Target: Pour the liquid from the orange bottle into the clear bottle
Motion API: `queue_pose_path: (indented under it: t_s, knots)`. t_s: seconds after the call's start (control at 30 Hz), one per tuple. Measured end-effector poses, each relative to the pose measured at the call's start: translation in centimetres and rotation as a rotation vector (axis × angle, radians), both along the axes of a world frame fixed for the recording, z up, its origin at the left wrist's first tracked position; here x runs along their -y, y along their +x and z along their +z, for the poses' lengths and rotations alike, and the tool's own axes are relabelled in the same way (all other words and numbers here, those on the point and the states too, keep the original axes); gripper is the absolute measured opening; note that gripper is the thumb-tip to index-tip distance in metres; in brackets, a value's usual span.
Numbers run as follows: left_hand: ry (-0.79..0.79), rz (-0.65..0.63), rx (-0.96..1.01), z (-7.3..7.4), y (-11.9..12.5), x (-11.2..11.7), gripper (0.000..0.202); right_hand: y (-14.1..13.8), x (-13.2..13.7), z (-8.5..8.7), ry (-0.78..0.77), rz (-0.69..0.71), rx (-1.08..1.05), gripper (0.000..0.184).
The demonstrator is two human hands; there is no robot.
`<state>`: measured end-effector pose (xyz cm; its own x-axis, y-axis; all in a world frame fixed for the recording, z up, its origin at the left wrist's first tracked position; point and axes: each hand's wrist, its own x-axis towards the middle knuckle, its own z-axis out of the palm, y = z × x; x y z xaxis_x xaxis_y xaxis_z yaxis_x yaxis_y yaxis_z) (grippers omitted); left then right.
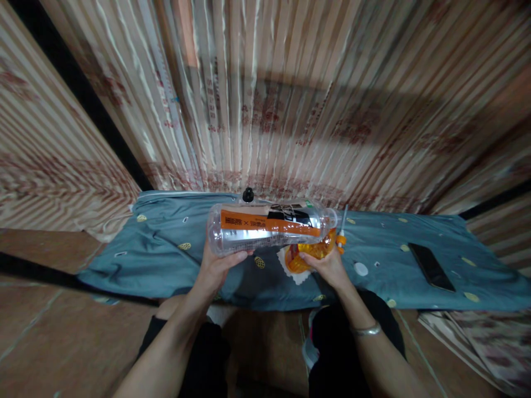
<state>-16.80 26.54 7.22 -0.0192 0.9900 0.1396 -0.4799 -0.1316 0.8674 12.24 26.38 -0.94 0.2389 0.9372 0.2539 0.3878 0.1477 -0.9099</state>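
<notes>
My left hand [215, 266] is wrapped around the base end of a large clear plastic bottle [249, 229] with an orange, silver and black label. The bottle lies nearly level in the air, its uncapped-looking mouth pointing right. Below its neck end, my right hand [329, 268] grips a smaller bottle of orange liquid [296, 262], whose upper part is partly hidden by the large bottle. Under the smaller bottle lies a white scalloped-edge paper or cloth [301, 277]. Beyond my right fingers is an orange cap-like piece [341, 241] with a thin pale tube [344, 215].
A teal patterned cloth [157, 243] covers the low surface before me. A black phone [430, 265] lies at right, a round white disc [360, 269] left of it. A small black cap [248, 194] shows behind the large bottle. Striped curtains [265, 99] hang behind, with dark poles [83, 94].
</notes>
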Motion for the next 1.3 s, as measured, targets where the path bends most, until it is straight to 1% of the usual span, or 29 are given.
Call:
queue_pose_path:
  t_s: [0.2, 0.3, 0.43, 0.6, 0.8, 0.93, 1.17, 1.23, 1.3]
  knots:
    - [-0.028, -0.011, -0.017, 0.51, 0.02, 0.14, 0.037, -0.06, 0.09, 0.21, 0.008, -0.001, 0.029, 0.086]
    - [-0.043, -0.01, -0.012, 0.68, 0.04, 0.15, 0.041, -0.03, 0.1, 0.21, 0.012, -0.008, 0.039, 0.087]
    - [-0.056, 0.004, 0.012, 0.59, 0.04, 0.11, 0.048, -0.15, 0.09, 0.31, 0.022, -0.012, 0.042, 0.09]
    - [-0.05, 0.004, 0.007, 0.37, 0.01, 0.07, 0.044, -0.38, 0.08, 0.35, 0.012, -0.009, 0.023, 0.089]
    - [-0.042, -0.002, 0.018, 0.35, -0.01, 0.04, 0.051, -0.3, 0.0, -0.08, 0.002, -0.027, -0.002, 0.086]
    - [-0.037, 0.008, 0.031, 0.25, 0.06, -0.03, 0.053, -0.35, -0.01, 0.01, -0.001, -0.053, 0.004, 0.088]
    - [-0.043, -0.008, 0.022, 0.25, 0.05, 0.01, 0.059, -0.37, -0.01, 0.11, 0.004, -0.041, 0.007, 0.089]
    - [-0.038, -0.013, 0.014, 0.2, 0.02, -0.04, 0.059, -0.32, -0.03, 0.1, 0.0, -0.04, 0.008, 0.088]
    - [-0.034, -0.013, 0.011, 0.16, 0.0, -0.07, 0.055, -0.31, -0.04, 0.11, 0.0, -0.042, 0.009, 0.088]
